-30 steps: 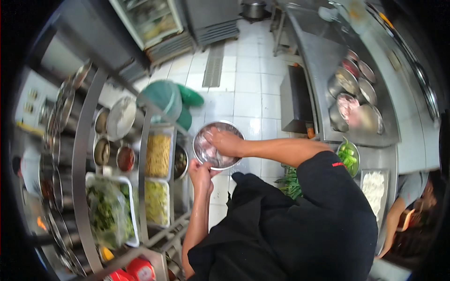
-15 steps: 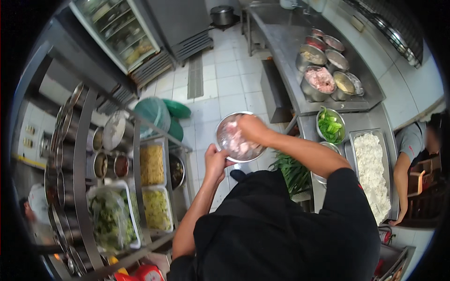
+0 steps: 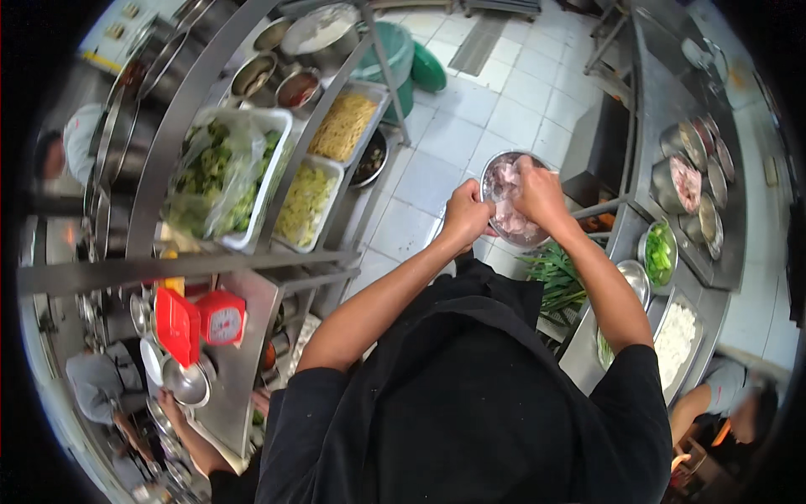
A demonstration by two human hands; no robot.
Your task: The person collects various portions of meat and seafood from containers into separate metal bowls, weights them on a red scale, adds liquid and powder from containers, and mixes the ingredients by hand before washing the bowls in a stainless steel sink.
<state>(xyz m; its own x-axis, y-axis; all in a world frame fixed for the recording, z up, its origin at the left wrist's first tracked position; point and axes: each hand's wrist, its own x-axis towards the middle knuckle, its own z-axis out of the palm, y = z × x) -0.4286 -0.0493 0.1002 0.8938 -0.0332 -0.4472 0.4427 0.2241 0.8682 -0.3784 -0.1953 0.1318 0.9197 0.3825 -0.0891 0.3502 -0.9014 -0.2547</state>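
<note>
A round steel bowl (image 3: 522, 231) of pale pink raw meat is held up in front of me over the white tiled floor. My left hand (image 3: 467, 215) grips its left rim. My right hand (image 3: 540, 195) is inside the bowl, fingers closed in the meat. The far part of the bowl is hidden behind my right hand. My black sleeves and apron fill the lower middle of the view.
A steel rack on the left holds a tray of greens (image 3: 225, 172), yellow noodles (image 3: 346, 124), shredded food (image 3: 306, 204) and sauce pots (image 3: 296, 87). A red scale (image 3: 222, 317) stands below. On the right counter (image 3: 646, 101) sit food bowls, chopped greens (image 3: 659, 252) and white rice (image 3: 677, 334). Other people stand at both lower corners.
The view has swung left and downward as I turned. The bowl stays in both hands, now closer to the right counter; my right hand keeps working in the meat.
</note>
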